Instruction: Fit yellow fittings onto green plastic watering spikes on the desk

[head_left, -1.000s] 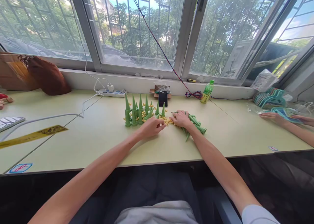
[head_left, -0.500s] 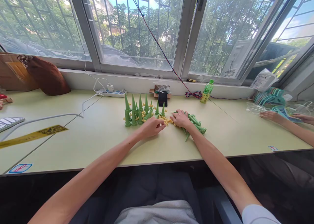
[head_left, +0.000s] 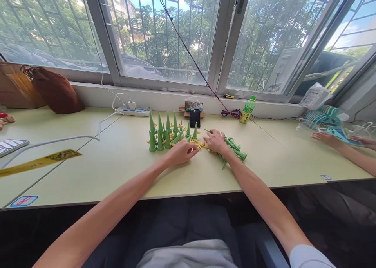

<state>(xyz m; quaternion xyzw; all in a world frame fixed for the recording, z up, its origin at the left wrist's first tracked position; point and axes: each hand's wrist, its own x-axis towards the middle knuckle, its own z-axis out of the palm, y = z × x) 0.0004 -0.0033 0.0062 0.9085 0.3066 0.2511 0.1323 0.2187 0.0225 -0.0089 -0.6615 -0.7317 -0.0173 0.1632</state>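
My left hand (head_left: 183, 152) is closed, fingers curled, beside a group of standing green cones (head_left: 152, 142). A tilted green cone (head_left: 188, 138) sticks up from behind its fingers; most of it is hidden. Small yellow branched pieces (head_left: 202, 145) lie between my hands, and similar ones are attached to several standing cones. My right hand (head_left: 216, 142) is bent down over the right side of the yellow pieces, fingertips drawn in. Whatever they pinch is too small to make out. Under and beside that hand lies a loose heap of green cones (head_left: 241, 154).
Behind the cones are a black phone (head_left: 194, 118) and a small open box (head_left: 189, 106). A green drink bottle (head_left: 248, 109) stands near the window, with a power strip (head_left: 135, 111) farther left. At right, another person's hands (head_left: 326, 139) hold teal hangers (head_left: 342, 134).
My right hand has shifted very slightly, and the green tip beside its fingers sits a little higher. My left hand stays in place. The other person's hangers moved slightly.
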